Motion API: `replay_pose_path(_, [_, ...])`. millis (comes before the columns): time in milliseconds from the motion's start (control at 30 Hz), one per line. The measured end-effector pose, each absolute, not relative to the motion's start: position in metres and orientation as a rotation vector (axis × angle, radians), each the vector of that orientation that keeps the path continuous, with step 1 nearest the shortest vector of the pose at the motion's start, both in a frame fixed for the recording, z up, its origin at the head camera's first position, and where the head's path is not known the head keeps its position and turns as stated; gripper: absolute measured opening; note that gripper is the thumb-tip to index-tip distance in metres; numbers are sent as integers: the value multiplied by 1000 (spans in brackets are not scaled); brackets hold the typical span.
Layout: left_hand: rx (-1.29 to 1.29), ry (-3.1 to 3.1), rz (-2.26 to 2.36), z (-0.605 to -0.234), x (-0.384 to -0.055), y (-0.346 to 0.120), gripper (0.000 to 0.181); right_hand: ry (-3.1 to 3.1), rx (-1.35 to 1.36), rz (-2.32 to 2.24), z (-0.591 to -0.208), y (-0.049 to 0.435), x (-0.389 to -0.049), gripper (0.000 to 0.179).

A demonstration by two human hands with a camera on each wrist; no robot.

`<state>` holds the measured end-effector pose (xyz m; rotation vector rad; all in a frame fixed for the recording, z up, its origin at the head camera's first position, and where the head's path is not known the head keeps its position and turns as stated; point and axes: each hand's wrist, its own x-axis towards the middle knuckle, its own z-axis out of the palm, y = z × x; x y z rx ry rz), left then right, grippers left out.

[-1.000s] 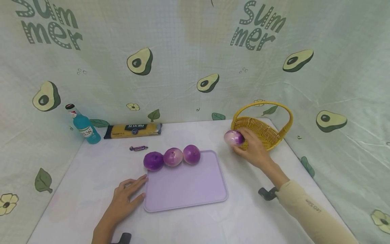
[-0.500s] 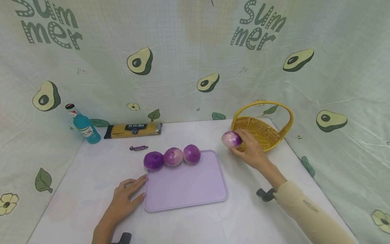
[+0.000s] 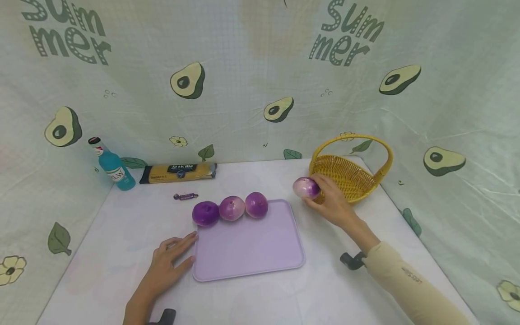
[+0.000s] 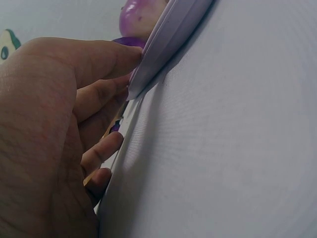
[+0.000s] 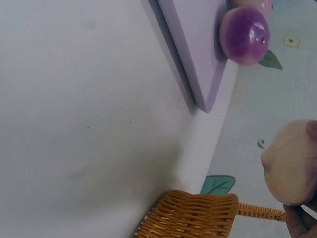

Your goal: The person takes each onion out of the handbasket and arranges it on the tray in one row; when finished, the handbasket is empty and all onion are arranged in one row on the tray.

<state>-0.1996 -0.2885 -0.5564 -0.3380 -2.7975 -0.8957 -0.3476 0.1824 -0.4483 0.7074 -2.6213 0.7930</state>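
Three purple onions, a dark one (image 3: 205,213), a paler one (image 3: 232,208) and another (image 3: 257,205), stand in a row along the back edge of the lilac tray (image 3: 249,248). My right hand (image 3: 335,205) grips a purple-and-white onion (image 3: 306,187) between thumb and fingers, raised in front of the yellow wicker basket (image 3: 359,180). In the right wrist view this held onion (image 5: 290,163) turns its pale side and a small nub to the camera. At the tray's left edge, my left hand (image 3: 168,264) touches the rim with relaxed fingertips, as the left wrist view also shows.
A blue bottle (image 3: 115,169) stands at the back left, beside a spaghetti packet (image 3: 178,173). One small wrapped candy (image 3: 186,197) lies in front of the packet. A printed curtain (image 3: 243,90) hangs behind the white table (image 3: 260,298).
My right hand has carried the onion slightly left and toward me, away from the basket. My left hand and the tray with its three onions have stayed in place.
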Motion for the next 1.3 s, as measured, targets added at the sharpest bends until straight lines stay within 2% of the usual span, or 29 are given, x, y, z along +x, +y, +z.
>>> replay_pose_path(1300, [-331,-2798,-892,-555,-199,-287,54,-2634,751,807,-461,165,-346,67])
